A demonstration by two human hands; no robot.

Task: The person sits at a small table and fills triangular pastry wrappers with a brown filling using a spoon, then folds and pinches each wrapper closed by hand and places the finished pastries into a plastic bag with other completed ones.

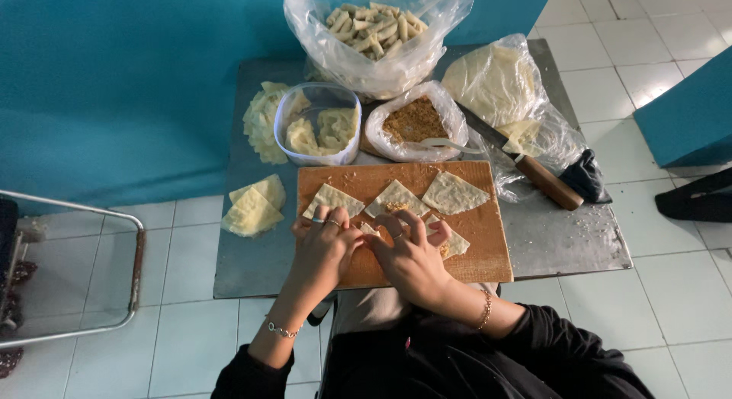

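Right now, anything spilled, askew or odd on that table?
Minor only: crumbs of filling are scattered on the wooden board near both hands. The knife lies half under the clear bag of dough sheets, its blade partly hidden. Nothing looks damaged.

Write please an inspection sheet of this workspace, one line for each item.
Surface: metal table, crumbs on it; wooden board at the near edge.
Job's things: pastry wrapper under both hands; three flat wrappers on the board; bag of crumbly filling with a spoon.
Clutter: bag of finished rolls, plastic tub of wrappers, wrapper stack, knife.
Grips: left hand and right hand fold the wrapper.
Cables: nothing seen.
Surroundings: tiled floor, blue wall.
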